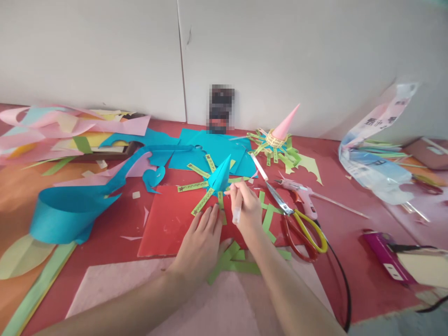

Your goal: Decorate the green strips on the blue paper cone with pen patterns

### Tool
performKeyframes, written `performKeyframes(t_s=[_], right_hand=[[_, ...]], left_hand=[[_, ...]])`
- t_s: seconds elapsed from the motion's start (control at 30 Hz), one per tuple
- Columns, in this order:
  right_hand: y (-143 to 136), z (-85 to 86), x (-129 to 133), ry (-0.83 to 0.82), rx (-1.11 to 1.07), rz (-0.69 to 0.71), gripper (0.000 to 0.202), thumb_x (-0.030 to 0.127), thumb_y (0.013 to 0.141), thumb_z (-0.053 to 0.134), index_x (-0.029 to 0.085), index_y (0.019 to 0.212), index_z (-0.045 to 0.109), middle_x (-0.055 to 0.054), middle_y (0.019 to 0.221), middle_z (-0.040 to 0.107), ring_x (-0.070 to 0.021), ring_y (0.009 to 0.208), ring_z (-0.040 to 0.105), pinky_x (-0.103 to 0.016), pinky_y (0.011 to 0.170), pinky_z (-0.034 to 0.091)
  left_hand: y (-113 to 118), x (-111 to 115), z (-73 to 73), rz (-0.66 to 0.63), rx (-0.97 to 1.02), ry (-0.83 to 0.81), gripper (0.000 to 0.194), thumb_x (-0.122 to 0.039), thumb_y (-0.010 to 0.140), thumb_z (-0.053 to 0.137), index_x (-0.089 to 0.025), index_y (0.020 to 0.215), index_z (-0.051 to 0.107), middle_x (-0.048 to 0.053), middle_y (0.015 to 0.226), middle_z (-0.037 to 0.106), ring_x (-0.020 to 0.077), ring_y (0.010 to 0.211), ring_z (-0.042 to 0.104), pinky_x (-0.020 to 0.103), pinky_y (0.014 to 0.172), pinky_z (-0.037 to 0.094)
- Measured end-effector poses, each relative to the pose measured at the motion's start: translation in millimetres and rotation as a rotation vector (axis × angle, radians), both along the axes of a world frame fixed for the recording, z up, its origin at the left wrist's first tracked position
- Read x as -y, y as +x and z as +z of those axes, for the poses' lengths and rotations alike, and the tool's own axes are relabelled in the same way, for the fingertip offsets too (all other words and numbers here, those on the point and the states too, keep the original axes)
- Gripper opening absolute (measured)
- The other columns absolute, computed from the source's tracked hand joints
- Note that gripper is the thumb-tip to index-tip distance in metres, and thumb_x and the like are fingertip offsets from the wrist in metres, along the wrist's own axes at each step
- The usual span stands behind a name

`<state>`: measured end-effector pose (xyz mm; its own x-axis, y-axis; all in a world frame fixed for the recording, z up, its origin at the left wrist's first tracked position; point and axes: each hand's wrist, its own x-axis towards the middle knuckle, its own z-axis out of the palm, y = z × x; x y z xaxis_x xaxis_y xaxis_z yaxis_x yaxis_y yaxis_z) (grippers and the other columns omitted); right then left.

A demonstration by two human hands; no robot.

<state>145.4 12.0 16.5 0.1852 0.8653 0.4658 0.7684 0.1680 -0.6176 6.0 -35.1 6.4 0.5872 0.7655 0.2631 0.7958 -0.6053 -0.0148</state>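
Observation:
A blue paper cone (220, 177) stands with decorated yellow-green paper strips (193, 186) fanning out around its base, over a red sheet (157, 228). The strips carry dark star and curl markings. My left hand (200, 238) lies flat with its fingers stretched, the fingertips by the strips at the front of the cone. Closed around a pen with a pale, clear barrel (237, 213), my right hand (249, 205) is just right of the cone. The pen's tip is hard to make out. Plain green strips (241, 266) lie under and beside my hands.
Right of my hands lie scissors (297, 224) and a pink glue gun (304, 198) with its cord. Behind stands a pink cone piece (285, 126). A blue paper loop (66, 210) and paper scraps (70, 135) are left; a plastic bag (378, 158) and purple box (388, 256) are right.

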Motion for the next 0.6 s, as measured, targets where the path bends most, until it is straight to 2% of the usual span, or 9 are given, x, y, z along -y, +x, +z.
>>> performKeyframes(t_s=[0.2, 0.6], right_hand=[[0, -1.0, 0, -0.040, 0.041, -0.021, 0.019, 0.032, 0.092, 0.040, 0.024, 0.088, 0.056, -0.003, 0.081, 0.071, -0.0192, 0.073, 0.066, -0.028, 0.065, 0.047], [0, 9.7, 1, -0.096, -0.077, 0.028, 0.017, 0.031, 0.092, 0.038, 0.025, 0.083, 0.052, -0.001, 0.080, 0.072, -0.0186, 0.078, 0.068, -0.027, 0.066, 0.048]], left_hand=[[0, 1, -2.0, 0.007, -0.014, -0.007, 0.053, -0.043, 0.093, 0.030, -0.006, 0.127, 0.049, 0.014, 0.136, 0.046, 0.0274, 0.120, 0.048, 0.041, 0.097, 0.040], [0, -2, -1.1, -0.012, -0.003, -0.007, 0.053, -0.043, 0.093, 0.029, -0.006, 0.124, 0.051, 0.013, 0.139, 0.042, 0.0266, 0.122, 0.046, 0.040, 0.097, 0.039]])
